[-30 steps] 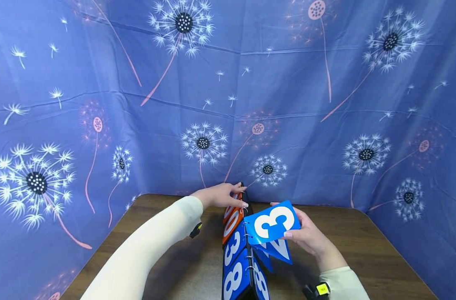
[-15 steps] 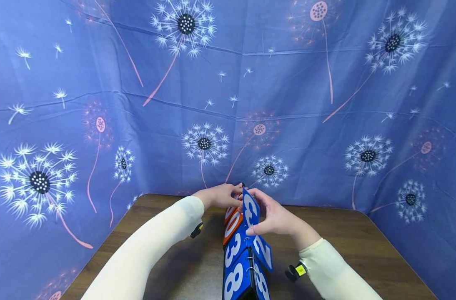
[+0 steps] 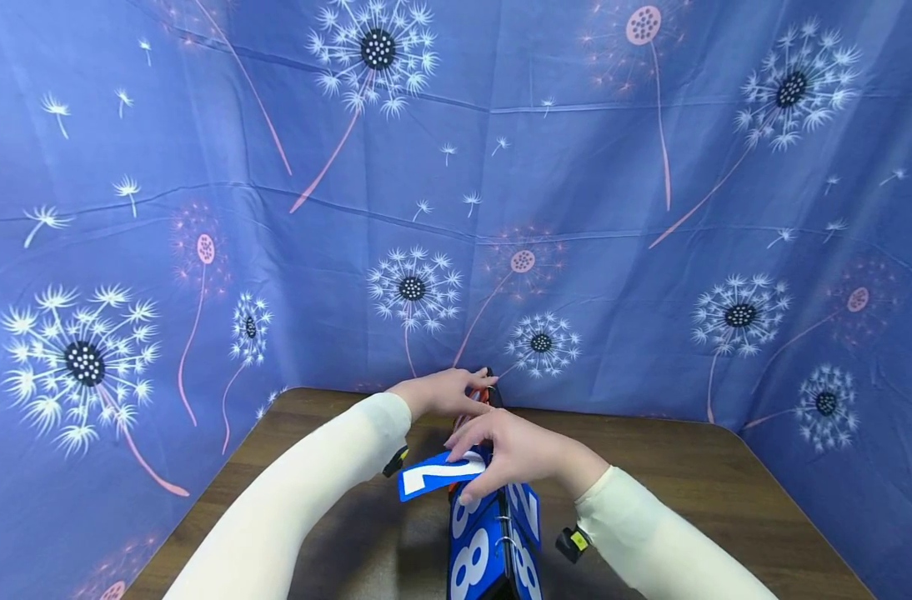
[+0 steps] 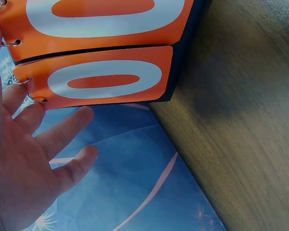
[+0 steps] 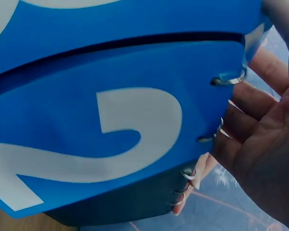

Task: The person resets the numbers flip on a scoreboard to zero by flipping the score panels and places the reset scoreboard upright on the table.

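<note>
A tent-shaped flip scoreboard [image 3: 477, 557] stands on the table, with ring-bound number cards along its top ridge. Near the ridge my right hand [image 3: 518, 446] pinches a blue number card [image 3: 420, 482] that sticks out to the left. Below that card show blue 8 cards; a blue 2 card [image 5: 183, 62] hangs on the right side. My left hand [image 3: 443, 392] rests at the far end of the ridge, beside the orange 0 cards [image 4: 103, 53]. Its fingers are spread and fairly straight near the metal rings [image 4: 21, 81].
The brown wooden table [image 3: 651, 483] extends on both sides of the scoreboard. A blue dandelion-print cloth [image 3: 336, 233] hangs behind and around it. Small black wrist cameras [image 3: 573, 542] sit below both cream sleeves.
My right hand has moved left across the ridge. The blue 3 card it held has turned over from the right, and a blue card now sticks out left. My left hand has stayed put.
</note>
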`<state>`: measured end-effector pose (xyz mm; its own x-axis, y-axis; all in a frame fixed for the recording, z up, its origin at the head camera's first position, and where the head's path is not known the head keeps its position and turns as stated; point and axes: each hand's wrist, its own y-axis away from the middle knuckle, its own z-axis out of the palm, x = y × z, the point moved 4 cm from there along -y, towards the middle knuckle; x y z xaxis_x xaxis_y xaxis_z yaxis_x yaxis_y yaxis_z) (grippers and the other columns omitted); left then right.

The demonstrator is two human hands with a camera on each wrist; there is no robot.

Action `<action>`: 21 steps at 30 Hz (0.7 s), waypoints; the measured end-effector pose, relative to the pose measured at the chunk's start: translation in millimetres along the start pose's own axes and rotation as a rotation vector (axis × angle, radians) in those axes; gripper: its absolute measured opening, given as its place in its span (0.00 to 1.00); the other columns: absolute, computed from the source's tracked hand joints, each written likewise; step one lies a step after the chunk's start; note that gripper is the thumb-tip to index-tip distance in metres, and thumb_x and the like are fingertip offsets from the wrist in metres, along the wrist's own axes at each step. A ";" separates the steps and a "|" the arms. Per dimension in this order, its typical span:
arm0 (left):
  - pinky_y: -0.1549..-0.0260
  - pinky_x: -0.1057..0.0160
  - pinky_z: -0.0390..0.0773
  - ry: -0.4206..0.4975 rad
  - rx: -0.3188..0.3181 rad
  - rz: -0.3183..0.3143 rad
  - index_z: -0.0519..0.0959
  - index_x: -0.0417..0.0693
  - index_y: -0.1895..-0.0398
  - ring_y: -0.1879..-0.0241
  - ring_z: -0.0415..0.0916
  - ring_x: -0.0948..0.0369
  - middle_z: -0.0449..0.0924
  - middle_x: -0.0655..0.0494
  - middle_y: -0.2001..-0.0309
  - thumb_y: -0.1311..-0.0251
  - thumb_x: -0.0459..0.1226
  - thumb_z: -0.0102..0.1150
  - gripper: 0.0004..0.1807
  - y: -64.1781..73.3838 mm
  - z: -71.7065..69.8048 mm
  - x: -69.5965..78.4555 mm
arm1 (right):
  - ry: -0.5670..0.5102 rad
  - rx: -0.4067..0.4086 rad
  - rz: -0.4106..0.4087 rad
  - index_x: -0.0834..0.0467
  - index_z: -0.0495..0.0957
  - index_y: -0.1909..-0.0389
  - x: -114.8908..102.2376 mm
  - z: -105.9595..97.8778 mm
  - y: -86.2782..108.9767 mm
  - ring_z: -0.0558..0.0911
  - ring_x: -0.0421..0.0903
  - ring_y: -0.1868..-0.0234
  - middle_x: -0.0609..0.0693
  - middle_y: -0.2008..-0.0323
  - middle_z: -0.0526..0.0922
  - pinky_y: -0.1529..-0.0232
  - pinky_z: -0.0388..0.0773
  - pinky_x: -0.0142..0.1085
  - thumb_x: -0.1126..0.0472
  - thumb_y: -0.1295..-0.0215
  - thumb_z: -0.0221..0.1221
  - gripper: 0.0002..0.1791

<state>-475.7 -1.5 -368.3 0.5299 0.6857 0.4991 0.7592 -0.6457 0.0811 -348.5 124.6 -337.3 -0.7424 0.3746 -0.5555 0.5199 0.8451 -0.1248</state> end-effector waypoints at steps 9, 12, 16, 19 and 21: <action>0.21 0.42 0.55 0.001 -0.006 0.036 0.60 0.71 0.20 0.17 0.44 0.44 0.46 0.52 0.16 0.39 0.69 0.59 0.45 0.2 -0.1 1.9 | 0.275 -0.152 0.085 0.49 0.89 0.57 -5.6 17.6 -12.6 0.82 0.28 0.62 0.36 0.61 0.89 0.55 0.82 0.27 0.36 0.52 0.77 0.26; 0.21 0.43 0.54 0.005 -0.006 0.042 0.60 0.69 0.20 0.17 0.43 0.44 0.45 0.51 0.16 0.39 0.69 0.59 0.46 0.8 -0.6 2.5 | 0.344 -0.189 0.124 0.49 0.89 0.62 -8.2 20.6 -14.2 0.80 0.28 0.69 0.34 0.68 0.86 0.61 0.81 0.25 0.35 0.54 0.77 0.25; 0.21 0.44 0.54 0.000 -0.004 0.037 0.60 0.69 0.20 0.17 0.43 0.45 0.46 0.52 0.16 0.40 0.70 0.59 0.46 1.1 -0.9 2.8 | 0.374 -0.233 0.160 0.46 0.87 0.70 -12.9 22.7 -15.0 0.77 0.30 0.77 0.32 0.77 0.82 0.71 0.77 0.25 0.36 0.52 0.77 0.20; 0.21 0.43 0.54 -0.007 -0.008 0.026 0.59 0.71 0.20 0.17 0.43 0.45 0.45 0.53 0.16 0.40 0.71 0.58 0.46 0.8 -0.9 2.4 | 0.401 -0.260 0.172 0.44 0.83 0.76 -15.7 24.4 -14.9 0.75 0.31 0.81 0.31 0.82 0.78 0.77 0.74 0.26 0.36 0.49 0.76 0.18; 0.21 0.42 0.53 -0.009 -0.011 0.018 0.59 0.72 0.20 0.17 0.42 0.45 0.45 0.54 0.15 0.40 0.71 0.58 0.46 0.7 -0.7 1.9 | 0.426 -0.267 0.174 0.43 0.82 0.79 -16.5 25.8 -14.9 0.74 0.32 0.82 0.32 0.84 0.77 0.79 0.72 0.26 0.34 0.47 0.73 0.19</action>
<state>-474.4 -0.8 -366.7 0.5468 0.6767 0.4930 0.7453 -0.6617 0.0816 -333.0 96.0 -347.5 -0.7892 0.5930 -0.1597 0.5663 0.8033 0.1843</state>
